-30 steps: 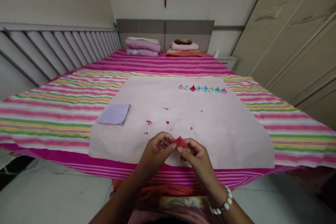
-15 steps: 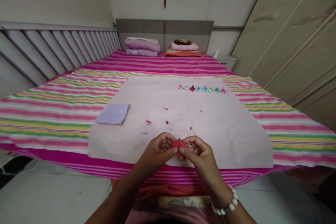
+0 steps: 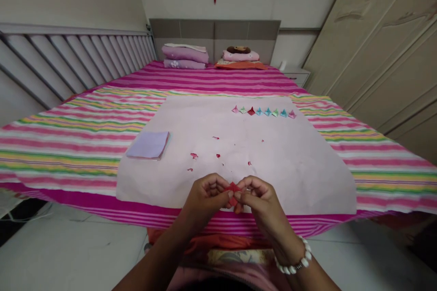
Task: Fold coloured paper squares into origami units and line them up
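A small folded piece of red paper [image 3: 232, 188] is pinched between both hands above the near part of a pale sheet [image 3: 290, 163]. My left hand [image 3: 209, 193] grips its left side, thumb in front and fingers behind. On its right side my right hand [image 3: 259, 194] pinches it the same way, with a white bead bracelet on that wrist. The fingers hide parts of the paper's edges. Red paper scraps [image 3: 194, 156] lie scattered beyond the hands. Farther off, several small folded paper pieces [image 3: 251, 111] in pink, green, red and blue form a row.
A stack of paper squares [image 3: 148, 144], lilac on top, lies on the sheet's left side. Striped bedding [image 3: 61, 145] surrounds the sheet. Folded bedding [image 3: 185, 56] rests by the headboard [image 3: 191, 32]; a railing [image 3: 82, 59] is at left, a wardrobe [image 3: 382, 50] at right.
The thumbs have moved slightly apart, and more of the red paper's lower part shows between them. Both hands keep hold of it. The camera view has shifted slightly.
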The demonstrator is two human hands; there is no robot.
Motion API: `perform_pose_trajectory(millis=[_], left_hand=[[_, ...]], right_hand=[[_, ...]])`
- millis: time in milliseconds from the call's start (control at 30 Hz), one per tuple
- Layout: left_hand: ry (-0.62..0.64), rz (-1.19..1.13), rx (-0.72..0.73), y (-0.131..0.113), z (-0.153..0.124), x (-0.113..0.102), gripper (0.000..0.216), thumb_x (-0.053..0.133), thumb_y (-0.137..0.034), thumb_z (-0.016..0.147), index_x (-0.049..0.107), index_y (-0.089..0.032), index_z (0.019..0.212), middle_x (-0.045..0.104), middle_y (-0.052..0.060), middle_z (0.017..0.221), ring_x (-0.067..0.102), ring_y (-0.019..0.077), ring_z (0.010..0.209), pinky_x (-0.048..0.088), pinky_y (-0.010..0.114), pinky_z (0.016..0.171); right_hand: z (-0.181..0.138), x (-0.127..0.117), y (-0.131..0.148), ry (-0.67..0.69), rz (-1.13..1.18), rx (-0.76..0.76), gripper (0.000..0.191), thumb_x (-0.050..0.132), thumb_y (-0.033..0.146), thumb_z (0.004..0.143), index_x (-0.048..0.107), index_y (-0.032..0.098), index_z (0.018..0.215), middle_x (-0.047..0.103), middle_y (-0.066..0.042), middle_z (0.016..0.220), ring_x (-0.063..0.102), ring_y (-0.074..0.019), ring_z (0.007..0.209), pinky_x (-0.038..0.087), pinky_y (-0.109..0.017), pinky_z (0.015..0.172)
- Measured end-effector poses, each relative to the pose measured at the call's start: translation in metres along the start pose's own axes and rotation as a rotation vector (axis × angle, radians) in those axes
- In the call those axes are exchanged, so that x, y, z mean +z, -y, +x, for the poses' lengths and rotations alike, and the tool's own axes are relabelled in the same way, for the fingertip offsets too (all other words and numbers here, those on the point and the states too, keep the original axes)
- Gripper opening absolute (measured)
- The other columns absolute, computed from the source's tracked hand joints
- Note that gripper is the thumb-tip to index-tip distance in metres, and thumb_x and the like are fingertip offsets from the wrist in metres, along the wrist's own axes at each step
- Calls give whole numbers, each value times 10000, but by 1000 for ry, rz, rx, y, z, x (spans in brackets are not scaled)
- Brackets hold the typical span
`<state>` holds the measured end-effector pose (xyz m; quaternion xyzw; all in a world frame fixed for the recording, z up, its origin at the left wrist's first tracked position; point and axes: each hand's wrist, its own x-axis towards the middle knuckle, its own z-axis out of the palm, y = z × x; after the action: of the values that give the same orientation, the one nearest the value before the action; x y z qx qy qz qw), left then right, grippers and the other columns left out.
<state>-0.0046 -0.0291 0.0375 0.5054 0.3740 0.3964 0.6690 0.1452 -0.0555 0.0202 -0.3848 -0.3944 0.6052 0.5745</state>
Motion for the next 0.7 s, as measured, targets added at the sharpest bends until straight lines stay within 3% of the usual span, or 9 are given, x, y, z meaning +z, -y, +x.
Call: perform_pose_trajectory(millis=[433,567,700], left_hand=[[-18,-82,13,-1,-5,-3,37,676,-124,699,703,-148,689,685,-2,573,603,100,556,470,214,571],[-31,-51,28,-6,-6,0,52,650,-115,687,666,-149,650,680,-1,577,604,112,559,465,227,572],[-9,-16,25,-10,-6,2,101,651,-213,742,632,-150,665,667,2,590,616,129,590,470,248,607]], right_hand=[[-2,6,2,26,197,-42,129,643,55,685,692,173,670,657,29,576,633,-122,461,502,-226,485],[-2,3,-2,28,148,-121,159,638,40,689,707,183,685,648,30,627,633,-119,475,507,-241,508],[0,-1,-5,42,36,-189,162,644,49,711,718,192,725,637,24,659,640,-125,505,513,-257,534]])
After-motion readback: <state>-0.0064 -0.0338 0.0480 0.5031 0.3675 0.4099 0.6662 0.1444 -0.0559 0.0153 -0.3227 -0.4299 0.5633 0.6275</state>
